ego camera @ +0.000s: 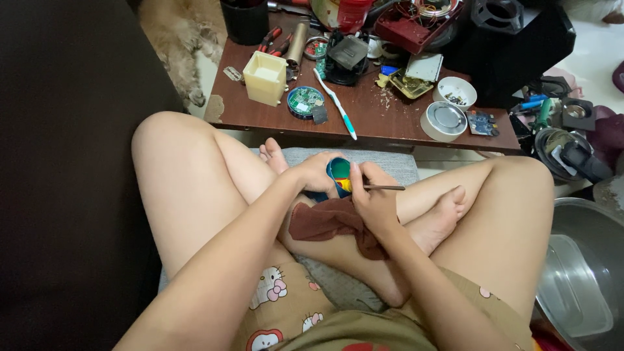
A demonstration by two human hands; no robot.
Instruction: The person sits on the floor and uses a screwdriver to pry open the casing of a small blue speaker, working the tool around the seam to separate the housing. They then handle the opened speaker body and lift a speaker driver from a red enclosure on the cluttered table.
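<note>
Head view of a seated, cross-legged person at work over the lap. The left hand is curled closed around a small round blue housing, gripping it from the left with its open face turned toward the right hand; green and yellow parts show inside. The right hand, directly to the right of the housing and touching its rim, has its fingers pinched shut on a thin rod-like tool that sticks out to the right of the fingers; what its tip meets is hidden behind the fingers. A brown cloth lies just below both hands, draped over the shin and tucked partly under the right hand. Beyond the hands, past the toes, stands a low brown tabletop. On it, above the left hand, are a cream square box, a round green circuit board and a white and teal toothbrush; above and to the right of the right hand lie a white round lid and a small white bowl. A steel basin stands well to the right of the right hand.
</note>
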